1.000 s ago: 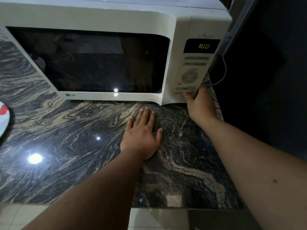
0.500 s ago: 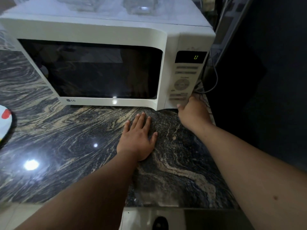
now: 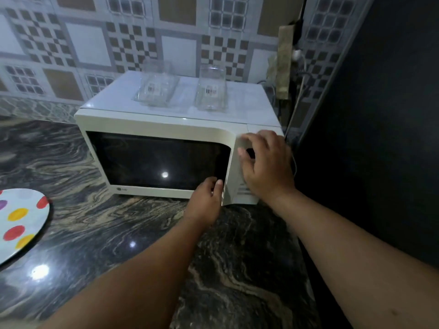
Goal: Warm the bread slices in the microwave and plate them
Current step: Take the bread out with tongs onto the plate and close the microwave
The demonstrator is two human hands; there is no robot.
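The worktop (image 3: 99, 233) is a polished dark stone slab with swirling tan and grey veins, and it shows bright spots of reflected light near its front left. A cream microwave (image 3: 166, 125) stands directly on it toward the back right, its dark-windowed door facing forward, close to the patterned tile wall behind. At the far left edge of the view a white plate (image 3: 21, 224) with red, yellow and purple dots lies flat on the stone, well apart from the microwave and partly cut off by the frame.
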